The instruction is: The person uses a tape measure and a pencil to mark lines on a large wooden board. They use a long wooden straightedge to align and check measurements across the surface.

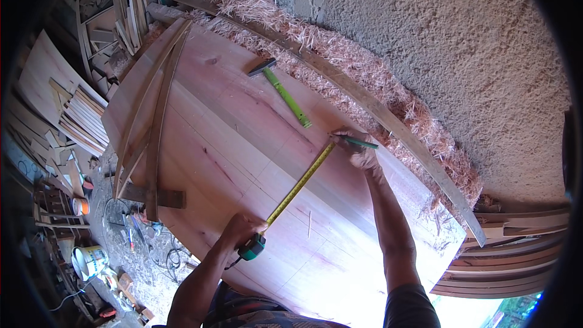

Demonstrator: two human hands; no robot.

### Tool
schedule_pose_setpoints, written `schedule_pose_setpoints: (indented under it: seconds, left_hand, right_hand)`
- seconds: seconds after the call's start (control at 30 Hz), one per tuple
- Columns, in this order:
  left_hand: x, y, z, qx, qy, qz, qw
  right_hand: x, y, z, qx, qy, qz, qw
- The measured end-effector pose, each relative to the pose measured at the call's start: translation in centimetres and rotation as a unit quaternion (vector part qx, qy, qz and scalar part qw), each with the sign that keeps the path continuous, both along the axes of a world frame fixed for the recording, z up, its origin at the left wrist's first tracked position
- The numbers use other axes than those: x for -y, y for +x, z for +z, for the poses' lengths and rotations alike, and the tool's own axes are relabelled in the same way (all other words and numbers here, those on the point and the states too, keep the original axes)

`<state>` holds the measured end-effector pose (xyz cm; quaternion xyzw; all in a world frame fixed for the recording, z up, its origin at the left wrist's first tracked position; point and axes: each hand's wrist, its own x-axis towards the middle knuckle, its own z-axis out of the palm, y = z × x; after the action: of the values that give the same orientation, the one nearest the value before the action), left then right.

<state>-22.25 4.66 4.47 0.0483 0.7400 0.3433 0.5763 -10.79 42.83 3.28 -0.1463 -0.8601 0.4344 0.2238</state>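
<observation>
My left hand (242,231) grips a green and black tape measure (251,248) low on a pale pinkish wooden board (231,146). Its yellow blade (297,185) stretches diagonally up to my right hand (355,149), whose fingers are closed around a green pencil (364,143) at the blade's far end; whether they also pinch the blade is unclear. Faint lines cross the board. A hammer with a lime-green handle (285,97) and dark head lies just up and left of my right hand.
Curved wooden strips (159,121) lie on the board's left. A long plank (364,97) runs along wood shavings (413,115) beside a rough wall (449,54). Offcuts (91,127), a white bucket (89,262) and cables are at left; stacked curved boards (504,255) sit at lower right.
</observation>
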Motion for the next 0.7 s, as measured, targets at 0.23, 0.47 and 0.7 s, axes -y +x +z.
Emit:
schedule_pose_setpoints:
  seconds: [0.23,0.47,0.7]
  left_hand:
    - [0.5,-0.2,-0.8,-0.005,0.016,0.002,1.000]
    - [0.2,0.0,-0.5,-0.011,-0.003,0.011,1.000]
    - [0.3,-0.2,-1.1,-0.003,0.005,0.000,1.000]
  right_hand:
    - [-0.3,-0.1,0.4,-0.114,-0.240,-0.238,0.934]
    - [-1.0,-0.5,-3.0,-0.177,-0.130,-0.165,0.962]
    - [-1.7,-0.3,-3.2,-0.097,0.013,-0.133,0.986]
